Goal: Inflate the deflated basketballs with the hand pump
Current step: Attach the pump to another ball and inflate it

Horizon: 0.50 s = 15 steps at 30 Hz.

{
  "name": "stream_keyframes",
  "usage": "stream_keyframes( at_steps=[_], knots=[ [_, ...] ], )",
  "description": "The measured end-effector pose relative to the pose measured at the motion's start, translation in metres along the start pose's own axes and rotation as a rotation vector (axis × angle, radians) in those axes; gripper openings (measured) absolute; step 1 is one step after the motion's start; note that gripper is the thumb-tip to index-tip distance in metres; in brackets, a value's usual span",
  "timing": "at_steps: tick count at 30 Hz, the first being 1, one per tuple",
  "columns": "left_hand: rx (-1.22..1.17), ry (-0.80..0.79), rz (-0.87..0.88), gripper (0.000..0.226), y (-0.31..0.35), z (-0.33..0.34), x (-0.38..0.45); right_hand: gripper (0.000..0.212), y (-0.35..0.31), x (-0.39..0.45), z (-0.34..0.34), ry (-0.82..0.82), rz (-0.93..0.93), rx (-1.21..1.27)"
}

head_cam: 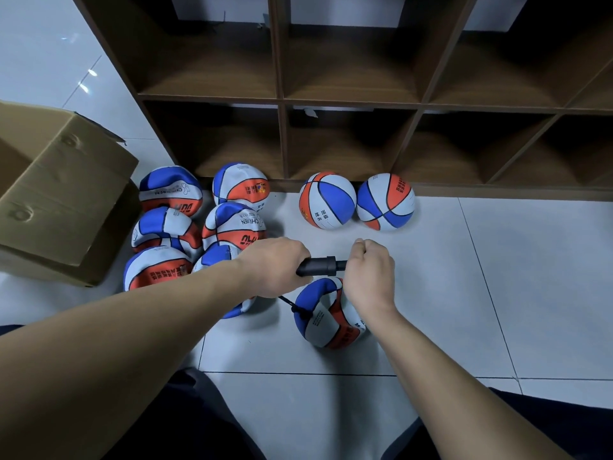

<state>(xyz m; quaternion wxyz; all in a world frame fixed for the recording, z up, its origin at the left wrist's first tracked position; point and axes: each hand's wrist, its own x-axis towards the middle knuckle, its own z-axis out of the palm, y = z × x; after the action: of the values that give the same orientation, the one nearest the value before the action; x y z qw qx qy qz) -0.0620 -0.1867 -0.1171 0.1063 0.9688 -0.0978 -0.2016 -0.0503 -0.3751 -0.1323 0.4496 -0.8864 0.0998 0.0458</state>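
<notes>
My left hand fingers clamped on black plastic pump barrel; right hand fisted on handle. Saggy red-white-blue basketball on floor below, hose attached; soft, light, likely to roll.

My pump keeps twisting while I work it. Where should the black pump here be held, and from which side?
Hold the black pump at both ends, as shown: it lies roughly level, so the left hand wraps the barrel end from the left, and the right hand grips the handle end from the right. The hose leaves the left end toward the half-flat ball, so keep clear of it.
</notes>
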Motion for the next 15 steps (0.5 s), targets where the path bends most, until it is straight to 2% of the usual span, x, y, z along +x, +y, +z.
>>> stream_keyframes(
  at_steps=[15],
  knots=[
    [0.000, -0.041, 0.038, 0.030, 0.008, -0.009, -0.002, 0.041, -0.004, -0.005, 0.005, -0.051, 0.017, 0.035]
  ],
)
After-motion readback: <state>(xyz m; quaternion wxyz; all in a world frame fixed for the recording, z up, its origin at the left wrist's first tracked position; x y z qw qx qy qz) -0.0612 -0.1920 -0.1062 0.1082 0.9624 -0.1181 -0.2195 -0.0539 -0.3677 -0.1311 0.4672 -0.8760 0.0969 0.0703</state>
